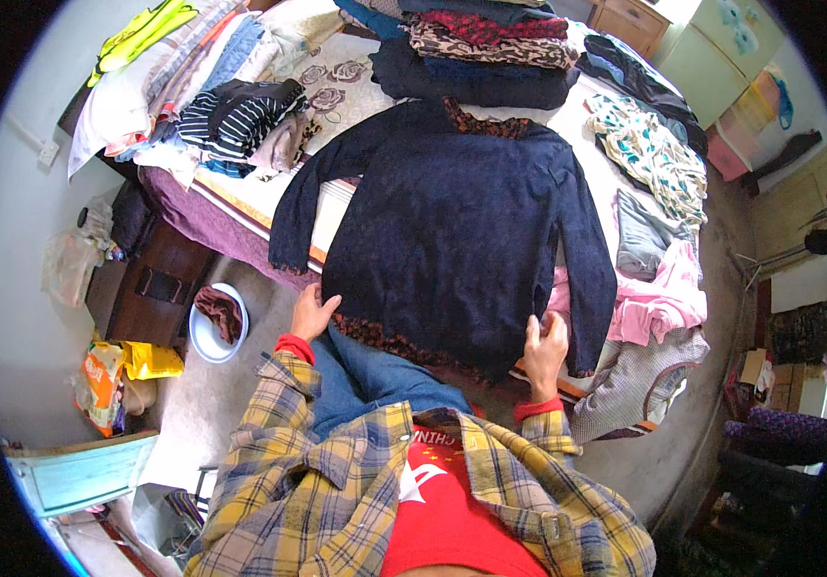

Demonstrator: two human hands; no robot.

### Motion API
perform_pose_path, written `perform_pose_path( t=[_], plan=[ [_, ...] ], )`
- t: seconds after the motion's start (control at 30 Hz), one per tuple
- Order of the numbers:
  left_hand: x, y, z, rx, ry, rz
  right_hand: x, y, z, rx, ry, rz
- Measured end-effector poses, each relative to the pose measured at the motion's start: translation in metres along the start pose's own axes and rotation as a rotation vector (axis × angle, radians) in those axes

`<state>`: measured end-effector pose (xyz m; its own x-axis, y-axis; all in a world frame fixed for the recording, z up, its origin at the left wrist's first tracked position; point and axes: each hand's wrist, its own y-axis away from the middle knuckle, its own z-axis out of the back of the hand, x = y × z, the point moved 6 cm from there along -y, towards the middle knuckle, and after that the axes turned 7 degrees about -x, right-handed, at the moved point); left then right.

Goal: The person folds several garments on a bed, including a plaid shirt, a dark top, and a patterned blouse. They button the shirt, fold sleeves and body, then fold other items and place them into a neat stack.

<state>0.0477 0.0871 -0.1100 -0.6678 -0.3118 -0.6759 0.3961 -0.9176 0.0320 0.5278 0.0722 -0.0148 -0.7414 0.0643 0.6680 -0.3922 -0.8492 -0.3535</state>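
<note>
A dark navy long-sleeved top (452, 231) lies spread flat on the bed, sleeves out to both sides, its patterned hem toward me. My left hand (311, 313) pinches the hem's left corner at the bed's edge. My right hand (543, 351) holds the hem's right corner, fingers curled over the fabric. Both wrists show red cuffs under yellow plaid sleeves.
A stack of folded clothes (486, 48) sits behind the top. Loose garments lie left (231, 115) and right (649, 144), with pink cloth (664, 298) by my right hand. The bed edge (240, 207) runs left. A white basin (204, 337) and a dark cabinet (159, 284) stand on the floor.
</note>
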Motion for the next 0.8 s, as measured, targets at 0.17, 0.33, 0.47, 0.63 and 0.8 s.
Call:
perform_pose_path(
  t=[0.17,0.33,0.47,0.63,0.8],
  plan=[
    [0.027,0.011,-0.034,0.025,0.441,0.132,-0.015,0.040,-0.007,0.127,0.005,-0.153],
    [0.029,0.013,-0.033,-0.134,0.396,0.162,-0.030,0.054,-0.027,0.288,-0.227,-0.293],
    [0.035,0.016,-0.034,0.028,0.405,0.361,-0.033,0.071,-0.035,0.442,-0.752,-0.656],
    [0.018,0.027,-0.015,0.101,0.802,0.340,-0.017,0.067,0.004,0.368,-0.718,-0.568],
    [0.008,0.033,0.010,0.059,1.171,0.394,-0.021,0.072,0.007,0.292,-1.000,-0.861]
  ],
)
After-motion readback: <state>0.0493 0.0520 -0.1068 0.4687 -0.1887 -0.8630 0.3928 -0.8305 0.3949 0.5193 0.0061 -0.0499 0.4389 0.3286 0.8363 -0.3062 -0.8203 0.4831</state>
